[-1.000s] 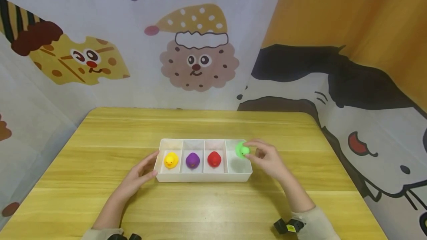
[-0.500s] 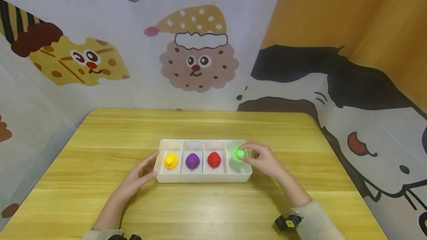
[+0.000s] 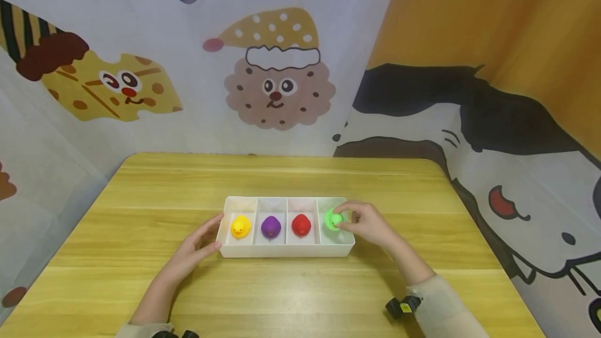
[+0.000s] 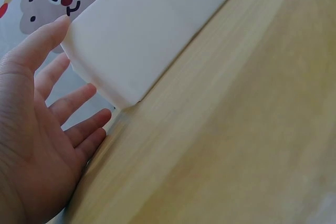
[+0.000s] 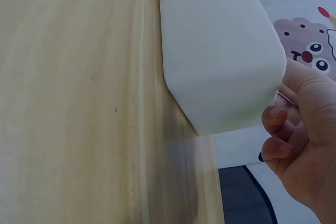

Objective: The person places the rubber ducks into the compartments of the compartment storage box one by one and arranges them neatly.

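Note:
A long white box (image 3: 286,251) with a row of compartments stands on the table. My right hand (image 3: 371,226) reaches over its right end and pinches a green rubber duck (image 3: 333,220) between thumb and index finger, low inside the rightmost compartment. In the right wrist view the box wall (image 5: 226,51) hides that duck. My left hand (image 3: 188,254) rests at the box's left end, thumb at the near corner and the other fingers relaxed and spread along the end wall. A yellow rubber duck (image 3: 240,227), a purple duck (image 3: 271,227) and a red duck (image 3: 301,225) each occupy their own compartment.
The wooden table (image 3: 286,296) extends around the box on all sides. Behind it hangs a curtain (image 3: 197,134) with cartoon prints, which also runs down the right side. A small black device (image 3: 403,306) sits at the right wrist.
The right hand has carried the green duck a little left and toward the near side, deeper into the rightmost compartment. The left hand and the box have stayed in place.

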`<action>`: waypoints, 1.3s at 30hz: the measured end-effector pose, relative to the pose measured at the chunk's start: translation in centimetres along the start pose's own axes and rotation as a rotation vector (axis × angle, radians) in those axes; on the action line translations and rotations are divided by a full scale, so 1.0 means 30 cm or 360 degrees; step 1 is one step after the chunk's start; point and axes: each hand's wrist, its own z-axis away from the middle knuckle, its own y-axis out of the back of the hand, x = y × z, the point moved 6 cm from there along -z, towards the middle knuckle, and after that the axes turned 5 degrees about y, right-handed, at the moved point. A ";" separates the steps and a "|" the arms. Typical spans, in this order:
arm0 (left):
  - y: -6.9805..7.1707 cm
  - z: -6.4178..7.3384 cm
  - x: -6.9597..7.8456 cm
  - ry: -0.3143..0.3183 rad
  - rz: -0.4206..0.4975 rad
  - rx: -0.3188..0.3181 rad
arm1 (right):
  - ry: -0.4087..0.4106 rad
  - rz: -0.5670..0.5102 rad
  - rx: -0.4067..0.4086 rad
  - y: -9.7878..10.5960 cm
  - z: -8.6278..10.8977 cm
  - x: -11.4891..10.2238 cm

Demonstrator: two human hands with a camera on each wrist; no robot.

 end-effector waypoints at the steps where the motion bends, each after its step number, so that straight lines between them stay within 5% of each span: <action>1: 0.000 0.000 0.000 0.0000 -0.0001 0.0000 | -0.0007 0.0006 -0.0014 0.002 -0.002 -0.016; 21: 0.002 -0.001 0.004 0.0003 -0.0003 0.0000 | -0.0117 0.0165 -0.0242 -0.015 -0.053 0.001; 39: 0.000 0.000 0.001 0.0022 0.0007 -0.0001 | -0.0137 0.0238 -0.0319 -0.029 -0.070 -0.007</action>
